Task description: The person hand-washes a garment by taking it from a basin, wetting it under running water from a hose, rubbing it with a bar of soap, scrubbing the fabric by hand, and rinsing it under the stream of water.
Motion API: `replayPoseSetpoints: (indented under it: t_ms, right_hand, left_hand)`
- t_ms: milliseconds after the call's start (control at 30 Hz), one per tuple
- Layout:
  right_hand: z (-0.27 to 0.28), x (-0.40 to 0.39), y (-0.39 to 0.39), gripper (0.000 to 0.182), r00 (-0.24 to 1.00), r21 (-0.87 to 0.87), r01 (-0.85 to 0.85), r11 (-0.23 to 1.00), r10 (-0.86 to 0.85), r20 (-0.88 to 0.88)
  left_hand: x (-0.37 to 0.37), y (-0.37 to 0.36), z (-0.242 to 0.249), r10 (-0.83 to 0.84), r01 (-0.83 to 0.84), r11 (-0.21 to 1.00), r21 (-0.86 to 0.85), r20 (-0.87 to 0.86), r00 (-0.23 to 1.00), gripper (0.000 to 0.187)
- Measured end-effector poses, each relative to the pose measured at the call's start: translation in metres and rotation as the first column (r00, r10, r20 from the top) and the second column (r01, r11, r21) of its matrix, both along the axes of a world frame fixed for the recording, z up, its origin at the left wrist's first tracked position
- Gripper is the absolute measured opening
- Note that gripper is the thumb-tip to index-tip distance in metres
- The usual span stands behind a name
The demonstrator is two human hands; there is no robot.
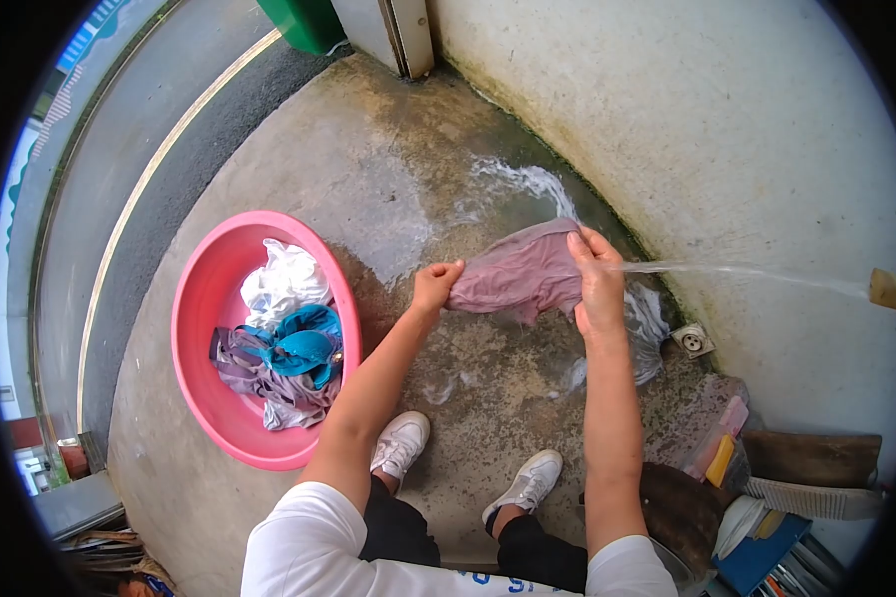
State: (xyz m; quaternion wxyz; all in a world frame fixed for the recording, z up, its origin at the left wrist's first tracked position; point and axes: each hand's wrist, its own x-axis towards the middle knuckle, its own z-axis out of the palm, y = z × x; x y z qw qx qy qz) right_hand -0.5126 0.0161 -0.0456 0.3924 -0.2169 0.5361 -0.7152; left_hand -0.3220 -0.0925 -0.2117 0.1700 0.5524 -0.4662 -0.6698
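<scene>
A wet, dusty-pink cloth garment (518, 269) is stretched between my two hands above the concrete floor. My left hand (433, 286) grips its left edge in a closed pinch. On the other side my right hand (597, 279) holds the right end, thumb on top. A stream of water (737, 269) shoots in from the right and meets the cloth by my right hand. Water splashes onto the ground beyond and below it. To the left stands a pink tub (191, 328) holding a white garment (287, 284), a blue one (309, 343) and a greyish-purple one (259, 363).
A pale wall (707, 129) runs along the right, with a floor drain (693, 340) at its foot. Brushes, boards and a blue container (762, 557) crowd the lower right. A green bin (304, 22) is at the top; a road (149, 149) lies left.
</scene>
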Motion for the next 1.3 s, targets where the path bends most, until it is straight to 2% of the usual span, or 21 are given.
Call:
replayPoseSetpoints:
  t_ms: [33,100,200,267,333,400,467,567,633,733,767,833,867,900,933,967,1067,1100,1200,1233,1300]
  right_hand:
    - [0.004,0.004,-0.002,0.022,1.000,-0.011,-0.015,1.000,0.015,0.018]
    - [0.010,0.013,-0.005,0.020,0.997,-0.034,-0.044,0.998,0.046,0.055]
    - [-0.004,0.029,-0.007,0.018,0.977,0.169,-0.173,0.970,0.191,-0.093]
    - [-0.015,0.038,-0.008,0.017,0.899,0.170,-0.209,0.963,0.258,-0.353]
    - [-0.007,0.036,-0.005,0.013,0.943,0.134,-0.155,0.979,0.187,-0.275]
    - [-0.002,0.017,0.006,0.012,0.982,0.113,-0.073,0.991,0.091,-0.168]
    - [-0.011,-0.006,0.021,0.010,0.971,-0.002,0.157,0.988,-0.155,-0.181]
    - [-0.072,-0.032,0.054,0.011,0.943,0.042,0.281,0.959,-0.268,-0.195]
    - [-0.105,-0.019,0.070,0.015,0.963,0.297,0.146,0.944,-0.204,0.175]
    - [-0.128,-0.001,0.070,0.050,0.793,0.281,-0.158,0.946,-0.048,0.607]
    - [-0.129,0.002,0.064,0.061,0.666,0.248,-0.221,0.943,-0.040,0.745]
    - [-0.117,0.013,0.054,0.077,0.634,-0.001,-0.273,0.962,0.181,0.752]
    - [-0.110,0.017,0.050,0.086,0.614,-0.126,-0.300,0.945,0.293,0.733]
    - [-0.107,0.017,0.048,0.084,0.580,-0.137,-0.308,0.941,0.300,0.757]
    - [-0.103,0.018,0.045,0.082,0.650,-0.100,-0.335,0.937,0.307,0.695]
    - [-0.100,0.019,0.043,0.080,0.713,-0.061,-0.358,0.932,0.315,0.626]
    - [-0.096,0.016,0.040,0.063,0.750,-0.031,-0.399,0.916,0.346,0.563]
    - [-0.100,0.013,0.042,0.060,0.744,-0.008,-0.466,0.885,0.397,0.537]
    - [-0.082,0.017,0.036,0.045,0.667,-0.029,-0.523,0.852,0.431,0.607]
    - [-0.076,0.018,0.032,0.043,0.649,-0.036,-0.545,0.837,0.449,0.614]
    - [-0.072,0.019,0.022,0.038,0.635,-0.035,-0.556,0.830,0.452,0.627]
  left_hand:
    - [-0.001,0.002,0.006,-0.068,0.068,0.998,-0.008,-0.002,0.998,0.034]
    - [-0.008,0.008,0.026,-0.238,0.217,0.930,-0.297,-0.037,0.971,0.049]
    - [-0.037,0.026,0.070,-0.432,0.239,0.791,-0.563,-0.237,0.870,0.058]
    - [-0.062,0.037,0.074,-0.540,0.280,0.763,-0.583,-0.335,0.773,0.056]
    - [-0.078,0.043,0.061,-0.623,0.424,0.756,-0.498,-0.352,0.698,0.051]
    - [-0.080,0.044,0.055,-0.558,0.513,0.827,-0.230,-0.455,0.694,0.035]
    - [-0.072,0.034,0.059,-0.505,0.563,0.826,-0.023,-0.473,0.722,0.028]
    - [-0.066,0.029,0.055,-0.294,0.387,0.920,0.059,-0.551,0.781,0.020]
    - [-0.071,0.034,0.071,-0.123,0.245,0.965,0.098,-0.654,0.746,0.018]
    - [-0.082,0.041,0.088,0.033,0.220,0.947,0.232,-0.754,0.656,0.014]
    - [-0.087,0.042,0.085,0.081,0.197,0.938,0.284,-0.735,0.673,0.014]
    - [-0.100,0.045,0.073,0.179,0.142,0.913,0.381,-0.690,0.701,0.017]
    - [-0.106,0.046,0.069,0.083,0.088,0.963,0.255,-0.590,0.803,0.018]
    - [-0.111,0.047,0.068,0.006,0.054,0.992,0.117,-0.460,0.888,0.020]
    - [-0.114,0.047,0.066,-0.049,0.043,0.999,-0.027,-0.308,0.950,0.023]
    - [-0.110,0.043,0.064,-0.258,0.213,0.884,-0.417,-0.054,0.965,0.033]
    - [-0.099,0.031,0.049,-0.350,0.505,0.501,-0.703,0.369,0.861,0.043]
    - [-0.098,0.021,0.067,-0.507,0.533,0.770,-0.350,0.171,0.845,0.047]
    - [-0.085,0.012,0.086,-0.489,0.505,0.863,-0.018,-0.283,0.825,0.043]
    - [-0.081,0.006,0.091,-0.538,0.571,0.819,-0.057,-0.421,0.730,0.030]
    - [-0.083,-0.002,0.103,-0.563,0.594,0.800,-0.089,-0.453,0.691,0.026]
